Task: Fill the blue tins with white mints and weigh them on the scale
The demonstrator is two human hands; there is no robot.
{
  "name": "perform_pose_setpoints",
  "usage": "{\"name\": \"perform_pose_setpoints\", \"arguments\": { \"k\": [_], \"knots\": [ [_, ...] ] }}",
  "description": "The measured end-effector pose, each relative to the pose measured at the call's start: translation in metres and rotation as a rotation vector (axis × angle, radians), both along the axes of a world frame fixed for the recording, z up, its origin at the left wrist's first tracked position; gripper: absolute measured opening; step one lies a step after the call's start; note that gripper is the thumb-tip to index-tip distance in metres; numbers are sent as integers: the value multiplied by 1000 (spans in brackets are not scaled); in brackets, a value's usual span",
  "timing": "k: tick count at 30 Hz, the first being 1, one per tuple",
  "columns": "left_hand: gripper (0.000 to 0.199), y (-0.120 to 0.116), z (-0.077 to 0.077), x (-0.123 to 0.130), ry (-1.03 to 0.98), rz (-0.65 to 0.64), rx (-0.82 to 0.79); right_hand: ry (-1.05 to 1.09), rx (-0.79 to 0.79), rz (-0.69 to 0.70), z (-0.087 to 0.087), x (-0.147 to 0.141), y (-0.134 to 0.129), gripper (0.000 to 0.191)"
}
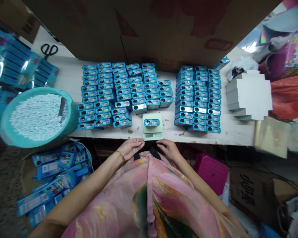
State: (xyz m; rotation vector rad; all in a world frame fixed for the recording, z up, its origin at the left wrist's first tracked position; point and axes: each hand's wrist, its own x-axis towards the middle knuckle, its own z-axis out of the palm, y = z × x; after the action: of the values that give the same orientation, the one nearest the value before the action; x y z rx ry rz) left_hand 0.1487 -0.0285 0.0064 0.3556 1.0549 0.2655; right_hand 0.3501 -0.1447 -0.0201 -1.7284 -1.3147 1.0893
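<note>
A small blue candy tin (pixel 151 123) stands on a pale kitchen scale (pixel 152 135) at the table's front edge, its printed top facing up. My left hand (pixel 132 147) is just left of the scale's front corner, thumb and fingertips pinched together. Whatever may be in that pinch is too small to make out. At the scale's right front corner, my right hand (pixel 169 150) has its fingers loosely bent and slightly apart, and I see nothing in them. Neither hand touches the tin. Rows of similar blue tins (pixel 121 89) fill the table to the left, and more tins (pixel 197 99) stand in columns to the right.
A turquoise basin (pixel 71 115) of small white candies, with a scoop (pixel 62 106), sits at the left. Black-handled scissors (pixel 49 50) lie behind it. A large cardboard box (pixel 149 36) blocks the back. White card pieces (pixel 253 94) are stacked right; a pink stool (pixel 212 173) stands below.
</note>
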Motion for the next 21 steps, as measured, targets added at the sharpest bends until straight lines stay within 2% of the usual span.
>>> {"name": "perform_pose_setpoints", "arguments": {
  "k": [2, 5, 10, 14, 17, 21],
  "knots": [
    [16, -6, 0, -2, 75, -15, 79, -69, -14, 85, 1, -5, 2, 21],
    [17, 1, 4, 0, 216, -82, 348, -144, -61, 117, -6, -4, -4, 23],
    [21, 29, 18, 23, 326, -348, 865, -187, -113, 51, -23, 8, -21, 23],
    [21, 45, 24, 47, 373, -491, 1186, -189, -121, -7, -28, 11, -30, 24],
    [25, 51, 23, 58, 397, -545, 1278, -189, -121, -21, -31, 12, -36, 23],
    [28, 53, 18, 62, 385, -474, 1215, -187, -127, -36, -35, 15, -43, 22]
  ]
}}
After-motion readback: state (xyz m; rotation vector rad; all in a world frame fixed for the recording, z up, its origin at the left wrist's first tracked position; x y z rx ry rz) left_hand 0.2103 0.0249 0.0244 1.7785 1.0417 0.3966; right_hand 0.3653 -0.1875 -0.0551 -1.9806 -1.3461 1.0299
